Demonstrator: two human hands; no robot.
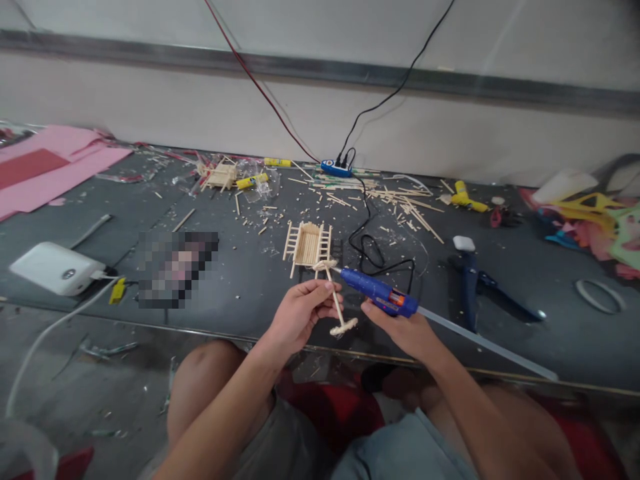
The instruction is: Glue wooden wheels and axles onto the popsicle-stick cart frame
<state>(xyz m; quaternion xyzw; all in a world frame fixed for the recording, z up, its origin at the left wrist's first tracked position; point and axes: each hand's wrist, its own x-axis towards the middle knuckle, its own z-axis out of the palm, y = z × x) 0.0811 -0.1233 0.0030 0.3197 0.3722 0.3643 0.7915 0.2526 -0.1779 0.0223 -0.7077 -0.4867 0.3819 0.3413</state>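
Note:
My left hand [307,310] is closed on a thin wooden stick [337,303] that has a pale lumpy piece at each end. In my right hand [400,328] is a blue glue gun [373,291], with a long translucent glue stick [485,343] sticking out of its back. The gun's nozzle points left and sits at the stick's upper end; whether it touches cannot be made out. Just beyond my left hand, a small model cart [309,245] built of thin sticks, with ladder-like sides, stands on the dark table.
Cut sticks [395,199] lie scattered at the back near a blue power strip [336,168]. The gun's black cable [367,243] loops behind it. A white power bank [57,269] and a pixelated dark object lie left; blue-handled cutters [470,287] and a ring of tape [599,297] lie right.

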